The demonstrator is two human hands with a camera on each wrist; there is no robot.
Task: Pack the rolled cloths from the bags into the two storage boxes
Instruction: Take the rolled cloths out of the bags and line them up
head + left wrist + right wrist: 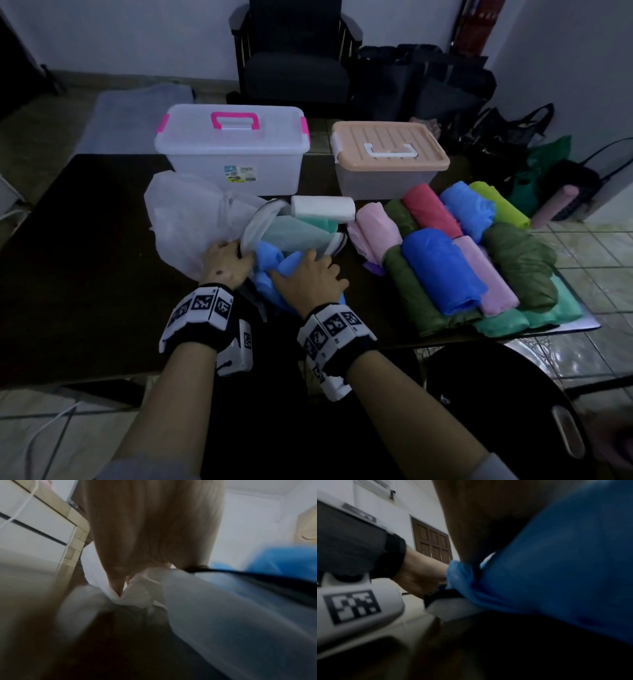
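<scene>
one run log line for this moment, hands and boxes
left hand: holds clear bag | right hand: grips light blue cloth | both storage boxes: lids on

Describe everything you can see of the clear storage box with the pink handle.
The clear storage box with the pink handle is a translucent plastic tub standing upright at the far side of the dark table, left of the peach-lidded box. Its clear lid is on, with a pink handle on top and pink side latches. A small printed label sits on its front wall. No contents show through. The white plastic bag lies against its front. Neither hand touches it.
</scene>
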